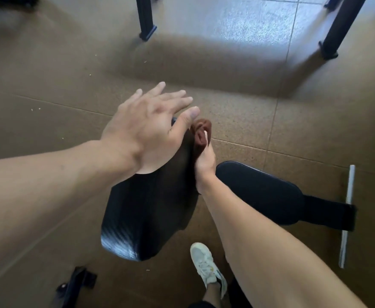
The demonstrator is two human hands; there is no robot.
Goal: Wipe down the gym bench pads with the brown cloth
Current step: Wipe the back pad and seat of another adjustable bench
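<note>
The right hand (204,161) is gripping the brown cloth (202,134), fingers curled round the bunched fabric, and is pressing it against the right edge of the back pad (146,210), near that pad's far end. The left hand (151,127) is hovering over the far end of the same pad with fingers spread and straight, holding nothing; whether its palm is touching the pad cannot be told.

The seat pad (260,192) is lying to the right of the back pad, beyond the right forearm, and nothing is touching it.

Judging from this, the main risk is patchy cleaning: the cloth is wadded into a small lump, so only a narrow strip is meeting the pad, and the top face and near end may be getting skipped. The glossy cover also looks slick, so the cloth could be sliding off the edge and dropping to the floor (271,121). A shoe (206,265) is standing just below the back pad's near end, close to the frame, where a step could be catching.
</note>
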